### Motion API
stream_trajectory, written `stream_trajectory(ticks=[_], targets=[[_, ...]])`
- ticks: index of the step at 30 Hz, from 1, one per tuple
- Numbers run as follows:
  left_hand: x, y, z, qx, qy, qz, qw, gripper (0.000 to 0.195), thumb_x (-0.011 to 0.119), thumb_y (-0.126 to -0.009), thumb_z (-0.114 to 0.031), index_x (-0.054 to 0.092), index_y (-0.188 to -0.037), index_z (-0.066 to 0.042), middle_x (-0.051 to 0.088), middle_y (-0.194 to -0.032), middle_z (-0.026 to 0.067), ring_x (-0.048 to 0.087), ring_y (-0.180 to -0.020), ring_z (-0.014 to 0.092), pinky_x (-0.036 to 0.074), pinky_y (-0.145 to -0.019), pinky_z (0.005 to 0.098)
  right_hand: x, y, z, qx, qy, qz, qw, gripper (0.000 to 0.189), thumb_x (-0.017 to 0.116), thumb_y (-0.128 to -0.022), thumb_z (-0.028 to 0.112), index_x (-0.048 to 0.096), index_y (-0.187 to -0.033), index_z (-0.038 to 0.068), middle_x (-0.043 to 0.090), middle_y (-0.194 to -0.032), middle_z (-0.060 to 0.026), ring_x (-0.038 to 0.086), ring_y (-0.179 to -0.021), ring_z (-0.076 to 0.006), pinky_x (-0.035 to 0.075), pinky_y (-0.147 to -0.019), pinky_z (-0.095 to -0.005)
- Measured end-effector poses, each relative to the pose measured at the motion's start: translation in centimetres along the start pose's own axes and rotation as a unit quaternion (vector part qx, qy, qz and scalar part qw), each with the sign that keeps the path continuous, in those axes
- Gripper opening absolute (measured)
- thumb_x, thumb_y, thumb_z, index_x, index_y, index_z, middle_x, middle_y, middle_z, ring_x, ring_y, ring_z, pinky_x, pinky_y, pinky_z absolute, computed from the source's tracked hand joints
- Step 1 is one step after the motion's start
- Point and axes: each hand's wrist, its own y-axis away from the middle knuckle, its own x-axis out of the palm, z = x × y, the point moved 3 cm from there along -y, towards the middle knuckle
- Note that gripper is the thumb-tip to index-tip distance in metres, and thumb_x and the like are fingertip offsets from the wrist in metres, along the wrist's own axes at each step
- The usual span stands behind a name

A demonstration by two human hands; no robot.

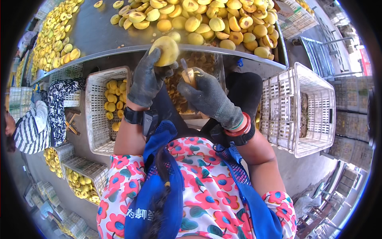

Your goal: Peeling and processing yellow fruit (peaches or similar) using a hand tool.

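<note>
In a dark grey glove, my left hand [148,78] holds up a yellow peach half [165,51] at the front edge of the metal table [98,35]. My right hand [206,92], gloved the same way, grips a small tool with a wooden handle [189,77]. Its short metal tip [183,63] points up toward the fruit without touching it, and its exact shape is blurred. Halved yellow peaches [206,18], several showing brown pit hollows, lie heaped on the table beyond both hands. Under my hands, a container of peach scraps [176,86] sits between my knees.
A white plastic crate [98,143] with peach halves stands at my left. Another white crate [298,110] is at my right. A person in a striped top [32,128] sits at far left beside more peaches [53,38]. Filled crates [86,167] stand behind on the floor.
</note>
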Motion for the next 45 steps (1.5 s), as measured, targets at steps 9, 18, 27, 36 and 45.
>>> stream_trajectory(ticks=[9, 18, 27, 36, 45], targets=[[3.3, 2.1, -0.9, 0.238, -0.401, -0.02, 0.884, 0.049, 0.065, -0.088, -0.027, 0.051, -0.128, -0.003, 0.061, -0.11, 0.0047, 0.056, -0.098, 0.009, 0.047, -0.085, 0.0243, -1.4, 0.2, 0.8, -0.181, 0.255, -0.099, 0.945, 0.027, 0.068, -0.081, 0.019, 0.05, -0.091, 0.001, 0.061, -0.07, -0.022, 0.06, -0.065, -0.0423, 0.046, -0.054, -0.0463], [2.1, 2.0, 1.1, 0.213, -0.293, -0.066, 0.93, 0.041, 0.042, -0.097, -0.031, 0.053, -0.121, 0.001, 0.06, -0.113, 0.0116, 0.06, -0.098, 0.019, 0.05, -0.084, 0.0304, -1.7, -0.2, -0.6, -0.141, 0.169, -0.123, 0.968, 0.026, 0.068, -0.08, 0.014, 0.053, -0.095, 0.001, 0.062, -0.074, -0.0193, 0.063, -0.067, -0.0351, 0.049, -0.06, -0.0403], [2.9, 2.6, 2.0, 0.241, -0.325, -0.098, 0.909, 0.035, 0.056, -0.092, -0.024, 0.051, -0.118, -0.001, 0.058, -0.107, 0.0105, 0.059, -0.094, 0.017, 0.05, -0.081, 0.0314, -1.5, -0.6, 0.1, -0.13, 0.043, -0.186, 0.973, 0.029, 0.073, -0.074, 0.011, 0.058, -0.097, 0.002, 0.063, -0.081, -0.0095, 0.062, -0.07, -0.0183, 0.05, -0.065, -0.0307], [2.7, 2.7, 3.4, 0.385, -0.391, -0.05, 0.834, 0.047, 0.062, -0.089, -0.02, 0.042, -0.126, 0.001, 0.05, -0.118, 0.0133, 0.056, -0.1, 0.02, 0.045, -0.09, 0.0332, -2.1, -1.2, -0.9, -0.11, -0.002, -0.183, 0.977, 0.025, 0.074, -0.071, 0.008, 0.06, -0.092, 0.002, 0.061, -0.082, -0.007, 0.058, -0.072, -0.0141, 0.049, -0.067, -0.0299], [2.8, 2.5, 3.6, 0.354, -0.428, 0.021, 0.831, 0.053, 0.063, -0.089, -0.02, 0.037, -0.129, 0.003, 0.053, -0.124, 0.017, 0.053, -0.112, 0.022, 0.043, -0.098, 0.0325, -2.7, -1.1, -0.8, -0.133, 0.044, -0.179, 0.974, 0.028, 0.072, -0.072, 0.003, 0.058, -0.096, 0.002, 0.06, -0.085, -0.0049, 0.057, -0.075, -0.0115, 0.049, -0.067, -0.0273]])
